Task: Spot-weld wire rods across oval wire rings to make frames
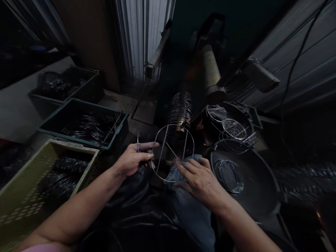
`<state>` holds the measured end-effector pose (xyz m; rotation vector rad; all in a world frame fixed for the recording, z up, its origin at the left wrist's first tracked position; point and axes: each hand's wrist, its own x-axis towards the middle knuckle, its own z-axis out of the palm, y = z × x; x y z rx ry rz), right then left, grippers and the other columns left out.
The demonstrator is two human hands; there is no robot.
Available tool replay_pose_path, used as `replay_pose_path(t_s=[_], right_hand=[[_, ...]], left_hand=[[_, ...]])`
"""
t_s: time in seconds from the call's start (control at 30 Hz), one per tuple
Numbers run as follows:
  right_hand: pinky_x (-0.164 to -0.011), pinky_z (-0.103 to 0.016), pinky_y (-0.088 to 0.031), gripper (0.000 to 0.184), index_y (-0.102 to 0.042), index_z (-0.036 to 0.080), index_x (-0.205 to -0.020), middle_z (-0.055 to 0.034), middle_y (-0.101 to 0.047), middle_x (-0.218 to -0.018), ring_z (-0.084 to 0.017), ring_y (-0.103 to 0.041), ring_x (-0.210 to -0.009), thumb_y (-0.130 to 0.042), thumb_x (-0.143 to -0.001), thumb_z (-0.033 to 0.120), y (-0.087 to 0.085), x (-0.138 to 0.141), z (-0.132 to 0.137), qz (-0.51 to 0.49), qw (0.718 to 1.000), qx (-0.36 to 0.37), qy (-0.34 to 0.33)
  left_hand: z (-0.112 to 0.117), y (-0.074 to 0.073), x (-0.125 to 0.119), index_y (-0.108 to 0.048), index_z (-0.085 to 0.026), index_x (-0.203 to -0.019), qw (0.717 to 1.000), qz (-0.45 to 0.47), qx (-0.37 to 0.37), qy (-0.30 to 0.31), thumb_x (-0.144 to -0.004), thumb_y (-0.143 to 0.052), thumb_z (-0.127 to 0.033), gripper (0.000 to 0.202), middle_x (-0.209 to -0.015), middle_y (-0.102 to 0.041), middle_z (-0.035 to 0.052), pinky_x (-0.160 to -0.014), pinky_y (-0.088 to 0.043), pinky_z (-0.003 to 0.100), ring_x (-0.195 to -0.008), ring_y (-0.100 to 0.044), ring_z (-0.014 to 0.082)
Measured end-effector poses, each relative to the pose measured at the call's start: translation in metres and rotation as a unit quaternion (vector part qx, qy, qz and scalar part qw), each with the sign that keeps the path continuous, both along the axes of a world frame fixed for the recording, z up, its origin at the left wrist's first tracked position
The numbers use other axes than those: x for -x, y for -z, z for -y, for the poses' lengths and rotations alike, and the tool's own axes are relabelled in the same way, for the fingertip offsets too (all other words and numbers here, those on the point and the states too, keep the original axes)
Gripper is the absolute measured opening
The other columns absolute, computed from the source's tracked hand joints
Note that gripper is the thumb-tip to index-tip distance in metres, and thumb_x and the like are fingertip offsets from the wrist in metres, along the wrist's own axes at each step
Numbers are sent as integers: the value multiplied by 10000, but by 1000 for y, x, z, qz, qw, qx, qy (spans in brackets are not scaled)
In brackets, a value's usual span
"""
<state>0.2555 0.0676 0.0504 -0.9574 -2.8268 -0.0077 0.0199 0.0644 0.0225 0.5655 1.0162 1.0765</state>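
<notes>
Silver wire ring frame (173,152) with crossed struts, standing between both hands, left hand (132,159) pinching its edge with a bent wire (138,141), right hand (199,180) spread over blue denim (181,171), fingertips at the rim

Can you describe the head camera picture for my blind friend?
The left hand holds a round wire frame with wires across it, and the right hand touches it. Plastic crates of wire sit on the left, and a dark pan with wire rings on the right.

The left hand (132,159) holds a wire ring frame (168,125), the right hand (199,180) on blue cloth (174,175).
</notes>
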Motion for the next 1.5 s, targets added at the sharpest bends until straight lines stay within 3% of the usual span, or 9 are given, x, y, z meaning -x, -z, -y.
replay_pose_path(t_s=[0.23, 0.4, 0.67, 1.07, 1.2, 1.3, 1.4, 1.5], right_hand=[[-770, -384, -308, 490, -506, 136, -1184, -80, -628, -901, -216, -521, -866, -597, -788, 409, -5, -5, -17, 29, 999, 29, -8], [-764, -372, -301, 431, -525, 121, -1149, -92, -629, -902, -212, -524, -850, -560, -819, 397, -13, -8, -31, 33, 999, 38, -18], [-747, -355, -309, 404, -534, 132, -1134, -102, -634, -927, -208, -537, -849, -556, -823, 388, -23, -9, -38, 39, 997, 61, -28], [-756, -355, -304, 363, -540, 157, -1117, -104, -635, -959, -207, -550, -856, -560, -824, 371, -21, -10, -40, 28, 996, 76, -27], [-758, -357, -305, 340, -547, 168, -1105, -102, -639, -992, -213, -558, -878, -551, -830, 369, -20, -9, -38, 30, 998, 51, -21], [-779, -375, -298, 338, -553, 152, -1105, -98, -650, -962, -218, -564, -866, -531, -841, 362, -28, -11, -27, 36, 999, 13, -15], [-814, -380, -283, 302, -557, 140, -1099, -89, -657, -938, -204, -564, -853, -482, -872, 324, -44, -6, -15, 4, 999, -37, -6], [-807, -367, -273, 280, -535, 144, -1139, -86, -647, -995, -189, -553, -859, -438, -887, 219, -54, 19, -18, 0, 996, -85, -23]], left_hand=[[-12, -7, -5, -646, -104, -1033, 1000, 19, 3, -2, -589, -680, -97, 445, -632, -602, 14, -530, -497, 267, -502, -570, 110], [-21, -15, -9, -648, -100, -1016, 999, 29, 21, -12, -592, -670, -73, 425, -594, -582, -4, -500, -477, 237, -467, -554, 94], [-23, -15, -12, -640, -99, -1025, 999, 45, 14, -10, -599, -658, -67, 428, -581, -552, -16, -511, -472, 249, -472, -564, 105], [-23, -8, -11, -638, -114, -1022, 999, 44, -6, -2, -625, -638, -63, 400, -612, -563, -10, -487, -459, 235, -475, -581, 112], [-22, -9, -11, -633, -101, -1030, 999, 35, -8, 0, -640, -630, -50, 393, -611, -587, 7, -492, -465, 231, -481, -577, 106], [-20, -4, -9, -621, -115, -1057, 998, 65, -10, 6, -679, -621, -74, 380, -636, -605, 16, -514, -467, 229, -496, -576, 99], [-15, 7, -7, -601, -129, -1083, 992, 123, 4, 7, -754, -595, -204, 337, -686, -618, 33, -539, -477, 251, -564, -613, 135], [-9, 22, -7, -590, -116, -1076, 981, 190, 36, -2, -809, -523, -360, 368, -721, -629, 62, -586, -493, 287, -633, -635, 170]])
